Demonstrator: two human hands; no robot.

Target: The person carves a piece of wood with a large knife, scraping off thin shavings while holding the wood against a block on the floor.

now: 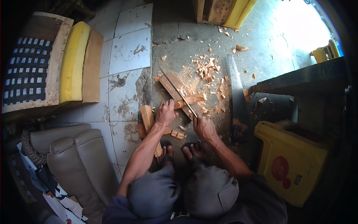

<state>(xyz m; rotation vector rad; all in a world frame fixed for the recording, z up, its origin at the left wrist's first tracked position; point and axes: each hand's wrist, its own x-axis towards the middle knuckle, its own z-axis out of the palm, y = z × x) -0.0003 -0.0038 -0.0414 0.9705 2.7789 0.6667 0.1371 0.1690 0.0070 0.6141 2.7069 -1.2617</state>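
My left hand (pixel 165 113) is closed round one end of a short piece of wood (pixel 193 99), which lies across a thicker wooden block (pixel 171 84) on the floor. My right hand (pixel 205 128) grips the near end of a long, thin blade (pixel 175 89), seen almost edge-on; it looks like a machete, its handle hidden in my fingers. The blade slants away to the far left, crossing over the wood piece and block. Whether its edge touches the wood I cannot tell. Further wood offcuts (pixel 147 116) lie beside my left wrist, near my feet.
Wood chips (pixel 207 69) litter the concrete beyond the block. A handsaw (pixel 235 83) lies to the right, beside a dark bench (pixel 298 76) and a yellow plastic stool (pixel 287 164). On the left are a webbed wooden frame (pixel 56 59), yellow foam (pixel 74 61) and a brown cushioned seat (pixel 80 158).
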